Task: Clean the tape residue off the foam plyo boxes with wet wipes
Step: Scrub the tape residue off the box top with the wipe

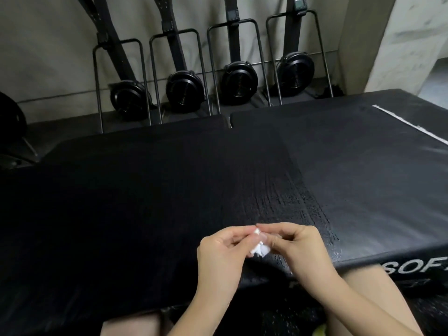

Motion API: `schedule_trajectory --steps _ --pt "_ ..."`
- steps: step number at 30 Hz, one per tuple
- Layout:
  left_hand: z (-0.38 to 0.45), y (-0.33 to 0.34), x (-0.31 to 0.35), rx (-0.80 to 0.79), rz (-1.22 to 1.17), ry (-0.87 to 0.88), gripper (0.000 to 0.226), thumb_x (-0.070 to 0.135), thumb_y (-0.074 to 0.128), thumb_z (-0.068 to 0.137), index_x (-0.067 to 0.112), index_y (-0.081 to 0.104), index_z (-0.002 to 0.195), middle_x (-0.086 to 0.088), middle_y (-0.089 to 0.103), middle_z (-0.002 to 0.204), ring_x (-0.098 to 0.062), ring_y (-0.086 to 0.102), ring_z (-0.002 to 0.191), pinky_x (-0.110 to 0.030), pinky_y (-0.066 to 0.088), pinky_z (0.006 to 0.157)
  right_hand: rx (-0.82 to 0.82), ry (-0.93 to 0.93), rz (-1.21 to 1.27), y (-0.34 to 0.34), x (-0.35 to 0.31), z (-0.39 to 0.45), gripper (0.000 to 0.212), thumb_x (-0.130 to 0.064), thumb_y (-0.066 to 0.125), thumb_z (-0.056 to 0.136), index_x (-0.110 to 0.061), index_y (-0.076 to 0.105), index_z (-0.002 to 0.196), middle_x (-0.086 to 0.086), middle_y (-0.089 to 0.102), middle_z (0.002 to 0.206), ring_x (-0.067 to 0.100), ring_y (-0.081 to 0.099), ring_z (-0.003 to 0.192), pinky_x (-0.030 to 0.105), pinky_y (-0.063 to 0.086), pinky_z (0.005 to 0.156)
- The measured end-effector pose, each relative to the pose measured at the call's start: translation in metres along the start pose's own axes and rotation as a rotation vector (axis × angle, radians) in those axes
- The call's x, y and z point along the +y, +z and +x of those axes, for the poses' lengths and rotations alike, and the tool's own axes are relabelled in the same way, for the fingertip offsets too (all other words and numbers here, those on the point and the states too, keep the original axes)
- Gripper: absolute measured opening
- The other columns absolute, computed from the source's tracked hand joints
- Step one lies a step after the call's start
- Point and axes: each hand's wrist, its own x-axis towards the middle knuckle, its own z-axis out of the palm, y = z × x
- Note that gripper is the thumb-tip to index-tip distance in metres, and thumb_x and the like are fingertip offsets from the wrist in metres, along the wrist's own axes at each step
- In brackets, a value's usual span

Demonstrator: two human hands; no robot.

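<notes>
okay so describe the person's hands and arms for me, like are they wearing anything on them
Both arms are bare as far as the frame shows: no sleeves, gloves, watch or bracelets. The left hand and right hand show no rings that I can make out, though some fingers are partly hidden. Fingernails look short and unpainted, as far as the blur allows.

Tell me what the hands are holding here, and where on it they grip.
Both hands pinch one small crumpled wet wipe above the black foam plyo box: left hand and right hand grip its upper end with the fingertips; the rest hangs below.
</notes>
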Motion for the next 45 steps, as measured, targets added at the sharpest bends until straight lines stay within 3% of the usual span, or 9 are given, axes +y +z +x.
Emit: schedule_trajectory --steps 3,9,16,20,24,28,32,38,45 --pt "-0.025 -0.01 0.0 -0.025 -0.114 -0.027 0.008 0.018 0.084 0.074 0.017 0.08 0.082 -0.012 0.074 0.074 -0.027 0.069 0.072 -0.034 0.059 0.076 -0.057 0.083 0.144 0.001 -0.016 -0.026 0.011 -0.007 0.084 0.071 -0.011 0.083 0.082 0.018 0.073 0.07 0.018 0.068 0.061 0.022 0.054 0.06" --pt "-0.07 -0.022 -0.004 -0.073 -0.212 -0.031 0.003 0.013 0.081 0.078 0.014 0.078 0.079 -0.017 0.072 0.072 -0.021 0.064 0.065 -0.031 0.055 0.07 -0.093 0.099 0.085 0.003 -0.027 -0.075 0.009 -0.012 0.084 0.072 -0.015 0.082 0.08 0.018 0.075 0.074 0.026 0.073 0.066 0.03 0.057 0.063" --pt "-0.089 -0.027 -0.02 -0.015 -0.191 -0.01 0.007 0.006 0.079 0.081 0.009 0.073 0.079 -0.009 0.075 0.083 -0.024 0.072 0.074 -0.031 0.058 0.064 -0.116 0.026 0.052 0.018 -0.012 -0.109 0.019 -0.024 0.078 0.071 -0.026 0.084 0.089 0.005 0.079 0.086 0.016 0.076 0.087 0.022 0.057 0.08" --pt "-0.086 -0.034 -0.03 0.035 -0.21 -0.004 0.006 0.006 0.079 0.081 0.01 0.077 0.085 -0.008 0.075 0.094 -0.028 0.074 0.082 -0.037 0.06 0.07 -0.209 -0.028 -0.067 0.027 0.0 -0.119 0.044 -0.007 0.077 0.083 -0.035 0.071 0.116 -0.017 0.076 0.105 -0.001 0.067 0.109 0.009 0.046 0.093" --pt "-0.09 -0.032 -0.037 0.016 -0.173 -0.018 0.011 0.004 0.079 0.081 0.013 0.08 0.087 -0.005 0.077 0.087 -0.02 0.075 0.085 -0.031 0.059 0.078 -0.085 -0.211 -0.303 0.025 0.007 -0.114 0.053 -0.018 0.079 0.078 -0.058 0.067 0.11 -0.027 0.074 0.097 -0.009 0.068 0.099 0.003 0.045 0.087" --pt "-0.092 -0.027 -0.045 -0.007 -0.133 -0.033 0.009 0.007 0.077 0.084 0.015 0.079 0.087 -0.008 0.077 0.084 -0.02 0.074 0.078 -0.033 0.058 0.077 -0.033 -0.331 -0.363 0.023 0.014 -0.108 0.048 -0.019 0.084 0.071 -0.054 0.072 0.101 -0.026 0.074 0.085 -0.005 0.072 0.081 0.006 0.051 0.074" --pt "-0.092 -0.021 -0.043 0.023 -0.127 -0.031 0.002 0.011 0.073 0.089 0.011 0.074 0.087 -0.011 0.075 0.079 -0.022 0.069 0.071 -0.028 0.052 0.062 -0.03 -0.24 -0.316 0.019 0.013 -0.102 0.039 -0.009 0.086 0.074 -0.047 0.079 0.079 -0.015 0.076 0.075 0.005 0.074 0.072 0.019 0.056 0.071" --pt "-0.093 -0.01 -0.039 0.106 -0.233 -0.027 0.007 0.003 0.069 0.09 0.006 0.071 0.084 -0.014 0.072 0.072 -0.016 0.064 0.06 -0.025 0.047 0.054 -0.005 -0.297 -0.343 0.018 0.008 -0.101 0.044 -0.005 0.081 0.081 -0.047 0.075 0.094 -0.014 0.074 0.068 0.003 0.07 0.063 0.014 0.052 0.062" --pt "-0.092 0.0 -0.033 0.037 -0.233 0.032 0.01 -0.003 0.063 0.092 0.003 0.071 0.092 -0.011 0.075 0.077 -0.018 0.069 0.064 -0.025 0.055 0.065 0.036 -0.308 -0.389 0.006 0.004 -0.091 0.035 -0.015 0.079 0.084 -0.048 0.073 0.092 -0.016 0.073 0.069 0.01 0.069 0.063 0.032 0.053 0.063"
